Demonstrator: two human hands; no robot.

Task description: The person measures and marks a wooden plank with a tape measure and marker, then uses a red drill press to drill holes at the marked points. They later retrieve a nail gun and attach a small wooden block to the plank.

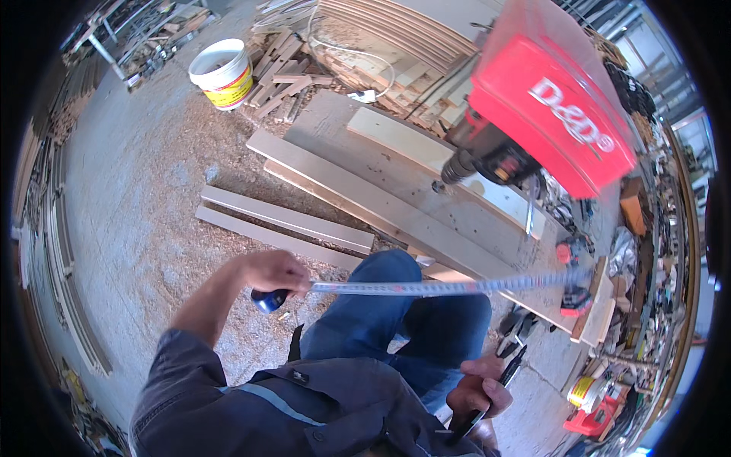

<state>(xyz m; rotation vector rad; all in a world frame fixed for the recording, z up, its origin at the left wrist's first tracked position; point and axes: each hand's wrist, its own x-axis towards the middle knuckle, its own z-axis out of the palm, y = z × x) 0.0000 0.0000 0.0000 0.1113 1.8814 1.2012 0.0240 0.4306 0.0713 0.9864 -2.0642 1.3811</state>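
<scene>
My left hand point(278, 273) is closed around a tape measure, its dark blue case point(269, 300) showing under the fingers. The blade point(411, 289) is drawn out and runs to the right over my knees, blurring toward its far end near a red and black cordless tool point(576, 276). Held low beside my right thigh, my right hand point(480, 388) is closed on a slim black pen point(513, 364) that points up and away. Beyond my knees a long board point(365, 190) lies along the front of the drill press table point(316, 118).
A red-headed drill press point(544, 114) stands over the table, its chuck above a pale board point(396, 141). Two narrow strips point(285, 221) lie left of my knees. A white bucket point(221, 72) and scrap wood point(285, 84) stand farther off. Tools crowd the right side.
</scene>
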